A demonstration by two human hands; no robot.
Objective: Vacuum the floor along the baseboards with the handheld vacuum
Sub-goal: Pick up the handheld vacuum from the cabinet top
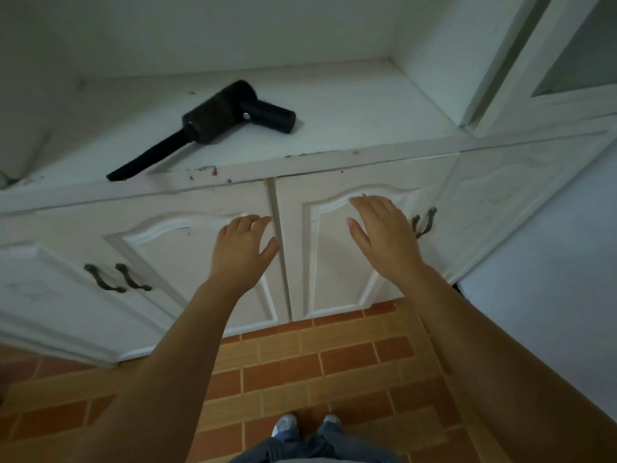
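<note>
A black handheld vacuum (213, 118) lies on its side on the white cabinet counter (350, 105), its long crevice nozzle pointing toward the front left edge and its handle toward the right. My left hand (242, 250) and my right hand (384, 233) are both stretched out in front of the cabinet doors, below the counter, with fingers relaxed and nothing in them. Neither hand touches the vacuum. The floor (334, 369) of orange and tan brick-pattern tiles meets the cabinet base below my arms.
White cabinet doors (337, 262) with dark metal handles (115, 279) stand under the counter. A tall cabinet with a glass door (574, 61) rises at the right. A pale wall (551, 279) closes the right side. My shoes (307, 426) stand on the tiles.
</note>
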